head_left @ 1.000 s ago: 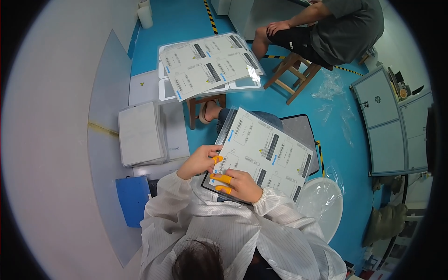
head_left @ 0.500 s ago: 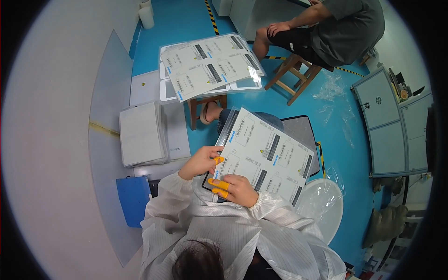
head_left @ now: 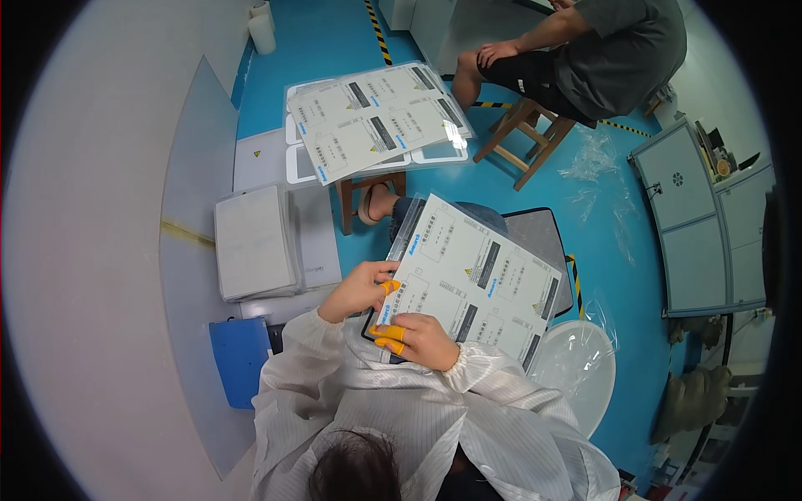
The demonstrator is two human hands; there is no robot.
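A white printed sheet (head_left: 455, 275) with blue, black and yellow markings lies tilted across my lap, on top of a clear plastic layer that shows along its upper left edge. My left hand (head_left: 357, 290) pinches the sheet's left edge, a yellow finger cot on one fingertip. Just below, at the lower left corner, my right hand (head_left: 426, 341) grips the same sheet with bent fingers, two of them in yellow finger cots. The undersides of the fingers are hidden. A dark-edged board or pad (head_left: 539, 234) shows beneath the sheet.
Ahead, similar printed sheets (head_left: 368, 117) lie over clear-windowed panels on a wooden stool (head_left: 347, 204). At left are a stack of white sheets (head_left: 255, 242) and a blue bin (head_left: 238, 359). A round white tub (head_left: 585, 376) holds clear film at right. Another person (head_left: 618, 58) sits beyond.
My right hand has shifted slightly left along the sheet's corner. The left hand and the sheet have hardly moved.
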